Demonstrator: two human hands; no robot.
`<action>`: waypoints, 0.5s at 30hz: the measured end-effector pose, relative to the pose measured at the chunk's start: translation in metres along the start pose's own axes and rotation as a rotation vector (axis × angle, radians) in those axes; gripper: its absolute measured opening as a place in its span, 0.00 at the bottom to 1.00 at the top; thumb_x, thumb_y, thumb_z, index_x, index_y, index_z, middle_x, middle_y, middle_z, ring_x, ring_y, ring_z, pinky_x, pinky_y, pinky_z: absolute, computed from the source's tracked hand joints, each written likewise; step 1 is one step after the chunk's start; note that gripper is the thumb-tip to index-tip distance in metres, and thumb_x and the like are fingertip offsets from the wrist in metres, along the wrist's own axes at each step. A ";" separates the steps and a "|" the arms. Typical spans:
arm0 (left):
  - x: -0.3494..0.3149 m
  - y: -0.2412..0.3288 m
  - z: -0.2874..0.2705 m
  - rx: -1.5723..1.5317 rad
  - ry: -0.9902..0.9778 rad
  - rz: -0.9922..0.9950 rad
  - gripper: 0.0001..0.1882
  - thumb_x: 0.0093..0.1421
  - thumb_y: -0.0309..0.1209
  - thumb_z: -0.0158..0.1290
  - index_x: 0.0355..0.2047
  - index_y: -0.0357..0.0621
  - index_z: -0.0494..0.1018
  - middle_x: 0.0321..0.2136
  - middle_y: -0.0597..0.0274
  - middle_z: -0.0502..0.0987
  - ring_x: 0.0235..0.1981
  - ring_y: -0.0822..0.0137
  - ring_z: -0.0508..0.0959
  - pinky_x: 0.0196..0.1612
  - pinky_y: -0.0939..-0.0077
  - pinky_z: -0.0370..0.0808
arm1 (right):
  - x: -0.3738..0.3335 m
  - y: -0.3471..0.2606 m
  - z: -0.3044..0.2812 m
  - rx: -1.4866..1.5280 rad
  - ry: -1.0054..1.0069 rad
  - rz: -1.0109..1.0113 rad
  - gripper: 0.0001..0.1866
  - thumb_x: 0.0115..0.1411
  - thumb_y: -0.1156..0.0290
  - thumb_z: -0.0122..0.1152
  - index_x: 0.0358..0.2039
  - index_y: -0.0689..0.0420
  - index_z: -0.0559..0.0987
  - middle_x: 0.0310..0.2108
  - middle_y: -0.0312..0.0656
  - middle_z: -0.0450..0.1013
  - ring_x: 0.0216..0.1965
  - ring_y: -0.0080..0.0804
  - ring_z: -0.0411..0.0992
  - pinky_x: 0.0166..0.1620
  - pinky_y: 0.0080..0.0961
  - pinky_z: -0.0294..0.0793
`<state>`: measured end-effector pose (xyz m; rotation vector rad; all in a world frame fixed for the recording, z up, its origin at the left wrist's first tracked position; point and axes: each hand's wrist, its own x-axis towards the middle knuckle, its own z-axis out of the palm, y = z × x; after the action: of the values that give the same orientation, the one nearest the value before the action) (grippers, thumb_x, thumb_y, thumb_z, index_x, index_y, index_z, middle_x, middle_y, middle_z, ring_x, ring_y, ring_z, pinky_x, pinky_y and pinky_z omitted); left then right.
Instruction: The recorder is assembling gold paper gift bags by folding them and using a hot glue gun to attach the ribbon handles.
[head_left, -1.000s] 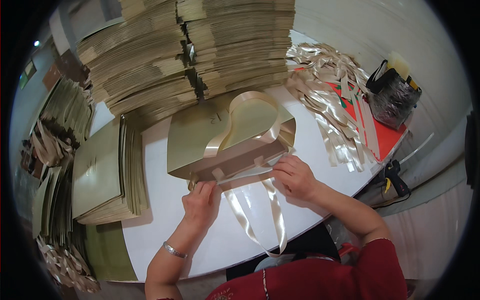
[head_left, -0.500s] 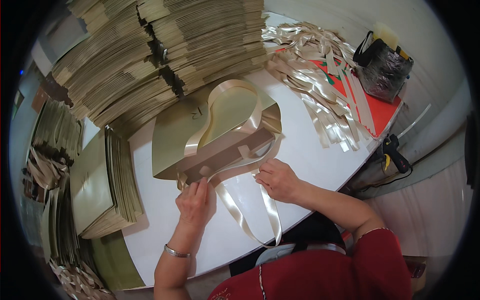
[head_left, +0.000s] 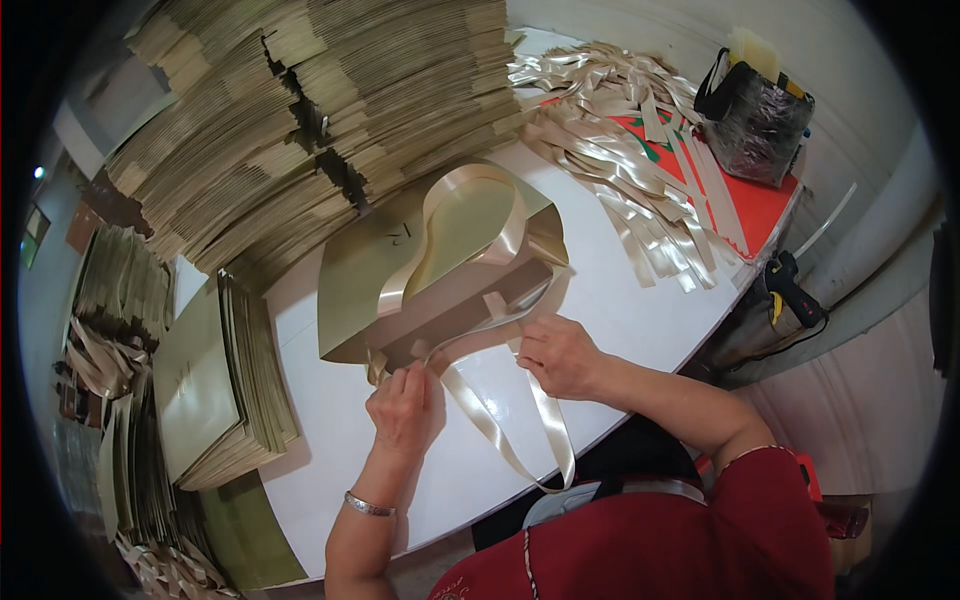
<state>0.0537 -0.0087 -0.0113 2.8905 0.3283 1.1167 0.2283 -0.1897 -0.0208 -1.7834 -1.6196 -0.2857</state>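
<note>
A gold paper bag [head_left: 352, 275] lies on the white table with its opening toward me. One satin ribbon handle [head_left: 436, 205] loops over its far panel. A second satin ribbon [head_left: 485, 425] hangs in a loop from the near rim toward the table's front edge. My left hand [head_left: 400, 412] is closed in a pinch at the near rim, left of this loop. At the loop's right side, my right hand [head_left: 562, 358] pinches the ribbon against the rim. Inside the opening a pale ribbon tab [head_left: 495, 305] shows. My fingers partly hide what they grip.
Tall stacks of flat gold bags [head_left: 420, 90] rise behind. More bags [head_left: 215, 375] stand at the left. Cut ribbons [head_left: 620, 180] are heaped at the back right on a red sheet [head_left: 765, 215], beside a plastic-wrapped container [head_left: 757, 125]. A black glue gun [head_left: 792, 290] hangs at the right edge.
The view has shifted slightly, so everything appears a little displaced. Both hands keep their pinches at the near rim, and the bag and ribbon loops look almost the same.
</note>
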 end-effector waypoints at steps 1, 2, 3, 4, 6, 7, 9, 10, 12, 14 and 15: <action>-0.001 -0.001 -0.001 0.006 -0.018 -0.013 0.08 0.49 0.21 0.56 0.32 0.44 0.76 0.18 0.63 0.70 0.18 0.64 0.74 0.19 0.73 0.70 | 0.002 -0.004 -0.006 0.051 -0.026 0.047 0.05 0.47 0.72 0.61 0.22 0.56 0.74 0.22 0.40 0.66 0.29 0.39 0.67 0.32 0.32 0.68; -0.002 -0.002 -0.003 0.010 -0.017 -0.014 0.08 0.49 0.21 0.56 0.32 0.44 0.76 0.18 0.63 0.70 0.18 0.64 0.74 0.19 0.73 0.70 | 0.005 -0.008 -0.011 0.102 -0.051 0.093 0.05 0.49 0.69 0.60 0.23 0.56 0.74 0.23 0.40 0.67 0.30 0.39 0.68 0.33 0.33 0.68; -0.002 -0.002 -0.004 -0.017 -0.019 -0.019 0.10 0.49 0.21 0.56 0.33 0.44 0.76 0.20 0.62 0.72 0.20 0.63 0.75 0.20 0.73 0.72 | 0.005 -0.010 -0.016 0.101 -0.052 0.090 0.05 0.49 0.69 0.60 0.23 0.56 0.74 0.23 0.40 0.67 0.30 0.39 0.68 0.33 0.33 0.68; -0.003 -0.001 -0.006 -0.044 -0.021 -0.023 0.11 0.49 0.21 0.56 0.35 0.45 0.76 0.22 0.62 0.74 0.21 0.63 0.77 0.21 0.73 0.73 | 0.004 -0.012 -0.019 0.122 0.031 0.165 0.06 0.49 0.67 0.60 0.26 0.56 0.76 0.23 0.40 0.68 0.30 0.38 0.68 0.34 0.33 0.68; -0.004 -0.002 -0.010 -0.078 -0.048 0.002 0.13 0.49 0.22 0.56 0.37 0.44 0.75 0.24 0.60 0.74 0.21 0.62 0.77 0.21 0.73 0.73 | 0.000 -0.007 -0.023 0.143 0.118 0.241 0.08 0.50 0.65 0.61 0.29 0.55 0.78 0.24 0.40 0.69 0.30 0.38 0.69 0.34 0.34 0.67; -0.004 -0.002 -0.012 -0.113 -0.077 0.029 0.15 0.48 0.23 0.56 0.39 0.44 0.74 0.26 0.58 0.74 0.21 0.62 0.77 0.21 0.73 0.73 | -0.005 0.000 -0.022 -0.010 0.026 0.215 0.10 0.50 0.64 0.61 0.32 0.55 0.78 0.24 0.40 0.70 0.29 0.39 0.69 0.33 0.34 0.67; -0.005 0.015 -0.021 -0.086 -0.182 0.041 0.16 0.49 0.26 0.57 0.41 0.46 0.73 0.29 0.57 0.74 0.21 0.61 0.77 0.21 0.71 0.74 | -0.006 0.004 -0.023 -0.169 -0.060 0.194 0.13 0.51 0.63 0.61 0.35 0.56 0.79 0.25 0.41 0.71 0.28 0.40 0.70 0.33 0.34 0.67; -0.001 0.025 -0.024 -0.065 -0.287 0.052 0.18 0.51 0.28 0.57 0.44 0.49 0.72 0.31 0.55 0.73 0.22 0.60 0.78 0.21 0.69 0.75 | -0.004 0.004 -0.024 -0.177 -0.125 0.207 0.14 0.51 0.67 0.60 0.39 0.54 0.78 0.26 0.42 0.71 0.28 0.38 0.70 0.33 0.33 0.69; 0.006 0.033 -0.030 -0.093 -0.361 0.039 0.17 0.53 0.33 0.57 0.45 0.52 0.72 0.31 0.55 0.72 0.21 0.59 0.78 0.21 0.67 0.75 | -0.006 0.009 -0.034 -0.192 -0.184 0.229 0.17 0.51 0.70 0.59 0.44 0.53 0.78 0.28 0.42 0.72 0.29 0.36 0.71 0.34 0.32 0.70; 0.007 0.035 -0.028 0.012 -0.544 -0.035 0.17 0.54 0.34 0.55 0.45 0.49 0.71 0.31 0.56 0.70 0.22 0.57 0.76 0.22 0.64 0.74 | -0.015 0.021 -0.053 0.451 -0.145 0.504 0.17 0.56 0.72 0.56 0.47 0.55 0.76 0.29 0.40 0.73 0.29 0.28 0.70 0.33 0.26 0.70; 0.006 0.037 -0.026 0.006 -0.545 -0.035 0.17 0.54 0.34 0.55 0.45 0.49 0.71 0.31 0.56 0.70 0.22 0.57 0.76 0.22 0.64 0.74 | -0.026 0.032 -0.058 0.810 0.016 0.868 0.17 0.57 0.73 0.56 0.48 0.56 0.76 0.29 0.38 0.75 0.30 0.20 0.69 0.32 0.21 0.71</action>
<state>0.0474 -0.0447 0.0162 3.0185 0.3520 0.2893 0.2697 -0.2455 -0.0044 -1.6024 -0.6397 0.6602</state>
